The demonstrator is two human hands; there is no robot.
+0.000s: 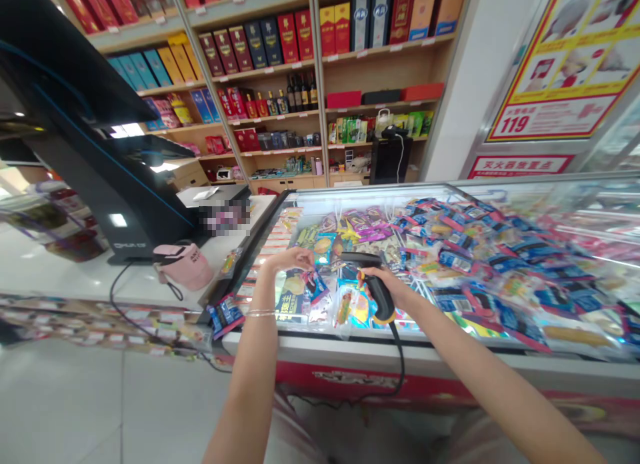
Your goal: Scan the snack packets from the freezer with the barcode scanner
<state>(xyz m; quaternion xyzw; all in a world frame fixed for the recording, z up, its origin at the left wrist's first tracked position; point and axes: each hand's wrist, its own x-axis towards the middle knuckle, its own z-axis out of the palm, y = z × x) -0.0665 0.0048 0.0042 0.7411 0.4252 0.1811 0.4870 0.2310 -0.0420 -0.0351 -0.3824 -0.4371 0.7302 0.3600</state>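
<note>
My right hand (387, 285) is closed round the handle of a black barcode scanner (370, 277), whose head points left over the freezer lid; its cable drops down the cabinet front. My left hand (293, 259) pinches the top edge of a snack packet (313, 287), which hangs over other packets lying on the glass. A thin bracelet sits on my left wrist. A blue packet (225, 314) lies at the freezer's near left corner.
A glass-topped chest freezer (500, 357) full of wrapped ice creams spans the right. To the left, a white counter (60, 271) carries a black till screen (95, 164) and a pink cap (184, 264). Shelves of boxed goods and bottles (300, 71) line the back wall.
</note>
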